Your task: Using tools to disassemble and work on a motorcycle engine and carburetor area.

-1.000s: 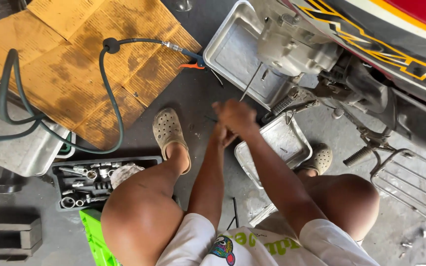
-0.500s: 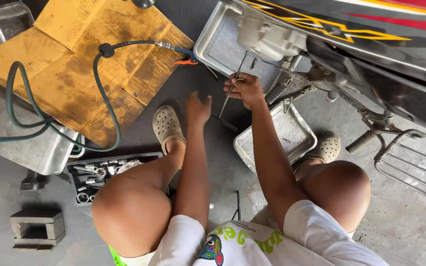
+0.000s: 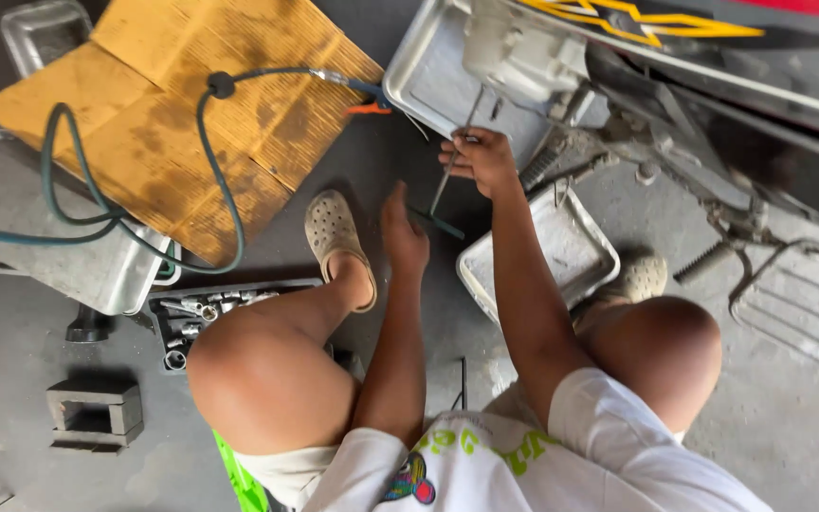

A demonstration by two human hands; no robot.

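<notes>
Rod tool: thin metal rod (image 3: 447, 180), long and dark, slanting from the engine underside down to a short crossbar near the floor; lies over the gap between the two metal trays.
Right hand: right hand (image 3: 482, 159) closed around the upper part of the rod, fingers curled, knuckles toward the engine.
Left hand: left hand (image 3: 402, 232) spread loosely, fingers together and pointing up, just beside the rod's lower end; touching it or not, cannot tell.
Engine: pale engine casing (image 3: 514, 52) of a motorcycle, above the right hand, at the top of the view.
Upper tray: large metal tray (image 3: 419, 76) on the floor under the engine, tilted corner toward the cardboard.
Lower tray: small metal tray (image 3: 571, 246) on the floor by the right forearm, between the two feet.
Feet: beige clog (image 3: 334, 232) on the left foot, left of the left hand; second clog (image 3: 639, 277) at the small tray's right edge.
Cardboard: stained cardboard sheet (image 3: 182, 123) on the floor, upper left.
Hose: dark green hose (image 3: 144, 190) looped across the cardboard, its nozzle with an orange trigger (image 3: 367, 107) near the large tray.
Socket set: open black case of sockets (image 3: 196, 318) on the floor beside the left knee.
Block: grey hollow block (image 3: 95, 415) at the lower left of the floor.
</notes>
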